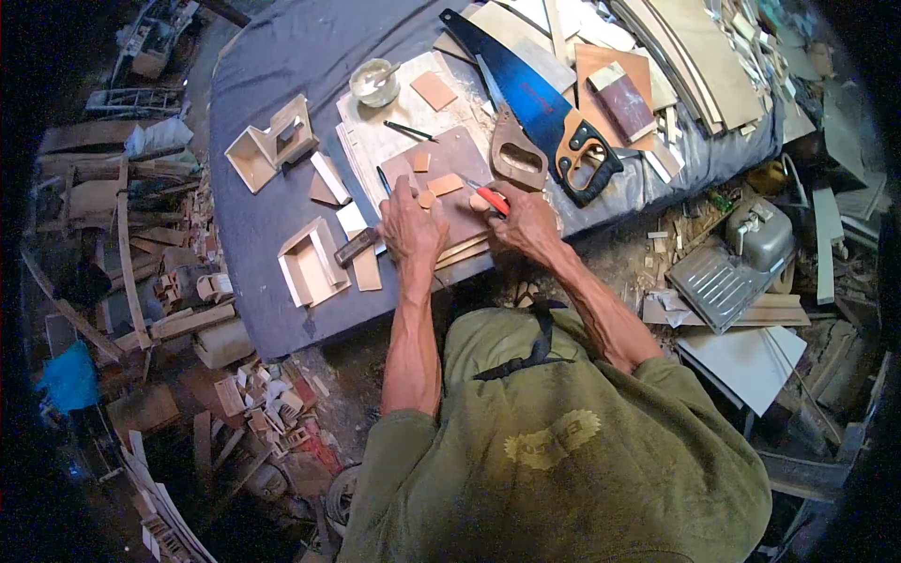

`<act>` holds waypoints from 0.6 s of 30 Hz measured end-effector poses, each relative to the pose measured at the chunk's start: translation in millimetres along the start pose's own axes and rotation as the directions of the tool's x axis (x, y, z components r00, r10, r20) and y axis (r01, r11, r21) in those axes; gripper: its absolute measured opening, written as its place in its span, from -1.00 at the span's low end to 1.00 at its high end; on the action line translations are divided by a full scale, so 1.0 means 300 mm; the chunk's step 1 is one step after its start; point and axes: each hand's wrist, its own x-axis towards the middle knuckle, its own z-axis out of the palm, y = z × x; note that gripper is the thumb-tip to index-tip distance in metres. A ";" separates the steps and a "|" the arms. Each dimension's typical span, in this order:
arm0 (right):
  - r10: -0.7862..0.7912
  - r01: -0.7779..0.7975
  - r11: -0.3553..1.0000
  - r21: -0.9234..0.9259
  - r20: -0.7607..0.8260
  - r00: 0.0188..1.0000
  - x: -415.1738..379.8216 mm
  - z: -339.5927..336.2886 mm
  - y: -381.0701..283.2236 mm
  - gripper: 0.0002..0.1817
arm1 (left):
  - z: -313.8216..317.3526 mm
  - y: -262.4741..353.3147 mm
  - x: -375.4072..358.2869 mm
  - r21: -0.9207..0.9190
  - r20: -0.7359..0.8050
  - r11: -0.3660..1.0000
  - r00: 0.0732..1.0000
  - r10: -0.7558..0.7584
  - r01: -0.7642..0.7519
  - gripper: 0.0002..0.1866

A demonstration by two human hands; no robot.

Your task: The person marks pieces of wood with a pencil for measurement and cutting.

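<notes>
My right hand point(527, 222) is closed around a red-handled cutter knife point(492, 201), its tip pointing left over a brown board point(462, 150). To its left, my left hand point(413, 225) rests on the board with bent fingers, pinching a small thin wooden piece point(426, 199) at the fingertips. Between the hands lies an orange-brown wooden rectangle point(446, 185), with a smaller piece point(422, 162) beyond it. A dark block point(355, 247) sits just left of my left wrist.
Small wooden box parts point(314, 263) stand at the left of the cloth-covered table point(272, 319). Beyond the board are a pencil point(410, 130) and a glass bowl point(374, 83). A blue handsaw point(535, 98) lies at the right, near stacked wood sheets point(699, 61). Scraps litter the floor.
</notes>
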 end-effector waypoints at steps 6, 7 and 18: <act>0.025 -0.025 0.999 -0.039 0.013 1.000 0.008 0.027 -0.018 -0.58 | 0.000 0.016 0.020 -0.040 -0.018 0.999 1.000 0.002 -0.003 -0.20; 0.053 -0.053 0.998 0.015 -0.032 0.998 0.008 0.031 -0.020 -0.59 | 0.015 0.007 0.024 -0.064 -0.056 0.997 0.998 0.042 -0.046 -0.18; 0.073 -0.051 0.988 0.145 -0.154 0.985 0.181 0.045 -0.024 -0.58 | 0.071 0.026 0.059 -0.142 -0.083 0.963 0.972 0.218 -0.228 -0.12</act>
